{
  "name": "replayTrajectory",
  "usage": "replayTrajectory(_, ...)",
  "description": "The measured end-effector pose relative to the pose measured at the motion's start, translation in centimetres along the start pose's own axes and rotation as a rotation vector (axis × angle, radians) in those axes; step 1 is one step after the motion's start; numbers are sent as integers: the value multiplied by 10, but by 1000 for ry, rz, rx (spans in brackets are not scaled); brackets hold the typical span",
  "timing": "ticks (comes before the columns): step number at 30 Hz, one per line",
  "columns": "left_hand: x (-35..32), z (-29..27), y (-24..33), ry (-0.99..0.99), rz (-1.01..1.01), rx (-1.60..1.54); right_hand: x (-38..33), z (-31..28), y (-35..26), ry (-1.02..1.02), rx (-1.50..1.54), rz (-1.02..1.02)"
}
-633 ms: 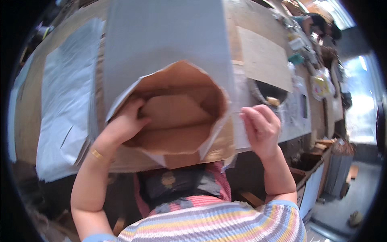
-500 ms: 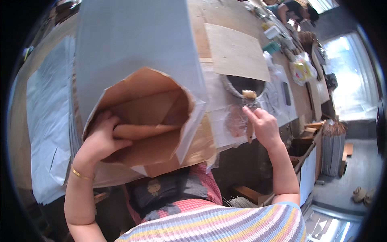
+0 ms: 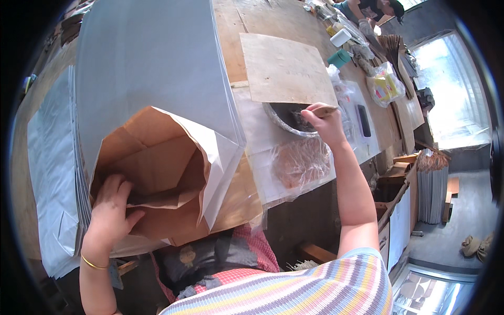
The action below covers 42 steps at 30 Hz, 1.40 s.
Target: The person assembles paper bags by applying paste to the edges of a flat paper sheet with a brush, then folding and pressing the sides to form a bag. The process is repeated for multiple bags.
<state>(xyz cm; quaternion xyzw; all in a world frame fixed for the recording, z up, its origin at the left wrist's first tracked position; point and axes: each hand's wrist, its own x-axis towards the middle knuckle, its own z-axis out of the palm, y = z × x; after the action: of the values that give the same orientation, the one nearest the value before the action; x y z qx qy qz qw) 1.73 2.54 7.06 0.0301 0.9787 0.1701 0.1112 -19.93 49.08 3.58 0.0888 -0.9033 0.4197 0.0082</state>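
A large paper bag (image 3: 157,94), grey outside and brown inside, lies on the wooden table (image 3: 273,21) with its bottom flaps folded open toward me. My left hand (image 3: 111,207) presses flat on the brown folded flap (image 3: 152,173) at the bag's near end. My right hand (image 3: 326,122) reaches out to a round metal bowl (image 3: 281,118) with dark contents and grips a wooden-handled brush (image 3: 325,111) over it. A brown board (image 3: 283,68) partly covers the bowl.
A stack of grey sheets (image 3: 47,157) lies at the left. A clear plastic sheet (image 3: 302,165) hangs over the table's near edge. Cups, a phone and a yellow packet (image 3: 386,84) lie farther right. Another person (image 3: 370,8) works at the far end.
My right hand left the bag's edge and moved right and away to the bowl, taking hold of the brush. My left hand stayed on the folded flap.
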Motion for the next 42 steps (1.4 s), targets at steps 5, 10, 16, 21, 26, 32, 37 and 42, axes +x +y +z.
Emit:
replayTrajectory(5, -7, 3, -2, 54, 45, 70, -13, -39, -18, -41, 200, 10)
replayTrajectory(10, -3, 6, 0, 75, 184, 101, -10, -49, -22, -420, -23, -106)
replayTrajectory(16, 0, 13, -8, 9, 242, 80, 6, -79, -1, -220, 637, 160)
replayTrajectory(21, 0, 15, -25, 3, 261, 97, -54, -3, -92, 127, 764, -263)
replayTrajectory(26, -11, 10, -29, -22, 175, 115, -76, 115, -218, -435, 164, -875)
replayTrajectory(32, -8, 20, -37, -92, 125, -57, -51, 181, -224, -643, 138, -880)
replayTrajectory(37, -11, 19, -35, 110, 193, -100, -44, 177, -220, -660, 41, -846)
replayTrajectory(42, -1, 16, -35, 149, 12, -302, -61, 130, -211, -179, 138, -460)
